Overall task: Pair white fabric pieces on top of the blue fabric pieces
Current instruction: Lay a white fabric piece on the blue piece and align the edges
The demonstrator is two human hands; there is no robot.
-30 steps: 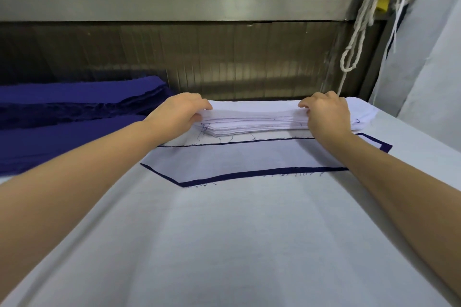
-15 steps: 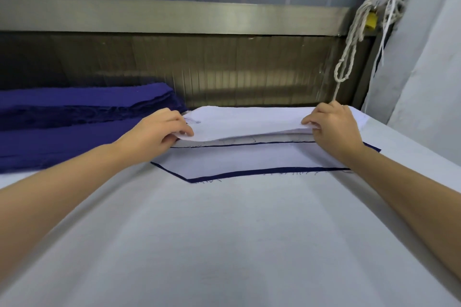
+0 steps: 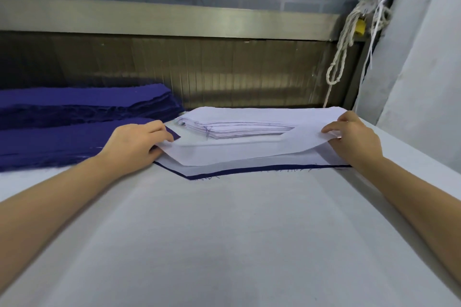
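A single white fabric piece (image 3: 239, 151) is stretched between my hands, just above the table. My left hand (image 3: 136, 146) pinches its left end and my right hand (image 3: 351, 138) pinches its right end. Under it lies a paired set: a white piece (image 3: 249, 166) on a blue fabric piece whose dark edge (image 3: 262, 170) shows along the front. Behind stands the stack of white pieces (image 3: 237, 124). Stacks of blue fabric pieces (image 3: 74, 107) lie at the left.
The work table (image 3: 224, 244) is covered in white cloth and stretches toward me. A metal-and-wood wall (image 3: 199, 70) closes the back. A knotted white rope (image 3: 341, 52) hangs at the back right beside a pale wall (image 3: 424, 70).
Both hands lifted one white piece off the white stack and drew it toward me, down over the paired pieces. The stack behind is now uncovered.
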